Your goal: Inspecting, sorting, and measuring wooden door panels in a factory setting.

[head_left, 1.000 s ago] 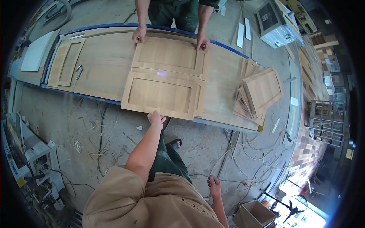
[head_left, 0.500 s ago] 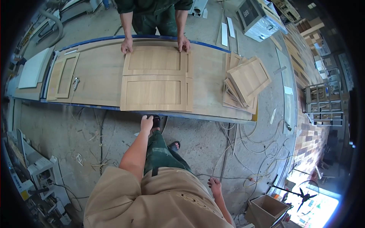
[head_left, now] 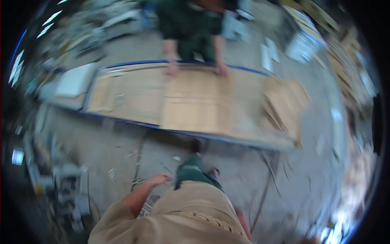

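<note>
My left hand [head_left: 161, 178] hangs in the air in front of my body, short of the table's near edge, blurred by motion; no object shows in it. A strip of skin from my right hand or forearm [head_left: 241, 219] shows at the right side of my shirt; its fingers cannot be made out. On the long table [head_left: 138, 81] lie two light wood panel doors [head_left: 191, 116], one beyond the other, partly over further panels. Across the table a co-worker in dark green has both hands [head_left: 172, 69] at the far edge of these panels.
A stack of framed wood panels [head_left: 286, 103] lies at the table's right end, and another panel [head_left: 101, 91] at its left. White boards [head_left: 75, 79] stand beyond the left end. Machinery [head_left: 73, 187] is at the lower left. Cables [head_left: 272, 175] cross the concrete floor.
The whole view has swung, so the table sits farther right and lower. My left hand has drawn back from the table edge toward my body. My right hand has slipped mostly behind my shirt.
</note>
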`<state>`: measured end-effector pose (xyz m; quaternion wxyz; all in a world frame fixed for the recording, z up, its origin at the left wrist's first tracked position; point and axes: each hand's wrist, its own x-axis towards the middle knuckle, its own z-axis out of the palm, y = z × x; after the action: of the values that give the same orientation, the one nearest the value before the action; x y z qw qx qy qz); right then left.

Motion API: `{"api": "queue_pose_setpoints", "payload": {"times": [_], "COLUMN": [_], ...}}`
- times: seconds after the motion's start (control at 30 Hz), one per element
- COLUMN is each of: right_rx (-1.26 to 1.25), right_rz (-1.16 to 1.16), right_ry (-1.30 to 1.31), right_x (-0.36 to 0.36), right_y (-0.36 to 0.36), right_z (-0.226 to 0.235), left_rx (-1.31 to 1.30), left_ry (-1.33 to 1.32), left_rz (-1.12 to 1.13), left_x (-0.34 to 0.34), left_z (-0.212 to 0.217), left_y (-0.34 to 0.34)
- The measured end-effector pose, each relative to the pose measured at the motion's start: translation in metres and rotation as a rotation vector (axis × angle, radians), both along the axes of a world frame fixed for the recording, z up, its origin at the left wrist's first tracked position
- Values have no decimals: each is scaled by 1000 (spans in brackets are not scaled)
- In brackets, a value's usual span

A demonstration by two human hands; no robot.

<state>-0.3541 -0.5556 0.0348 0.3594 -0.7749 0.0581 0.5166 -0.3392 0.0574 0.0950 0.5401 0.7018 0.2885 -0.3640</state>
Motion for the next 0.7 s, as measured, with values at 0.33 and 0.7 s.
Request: {"api": "queue_pose_setpoints", "payload": {"times": [0.33, 0.7], "right_rx": [462, 419], "right_rz": [578, 737], "right_ry": [-483, -590], "right_x": [202, 293], "right_y": [152, 230], "right_z": [9, 20], "left_rx": [-196, -329], "left_ry": [67, -90], "left_rz": [-100, -258], "left_x": [-53, -14], "left_z": [93, 127], "left_y": [-18, 13]}}
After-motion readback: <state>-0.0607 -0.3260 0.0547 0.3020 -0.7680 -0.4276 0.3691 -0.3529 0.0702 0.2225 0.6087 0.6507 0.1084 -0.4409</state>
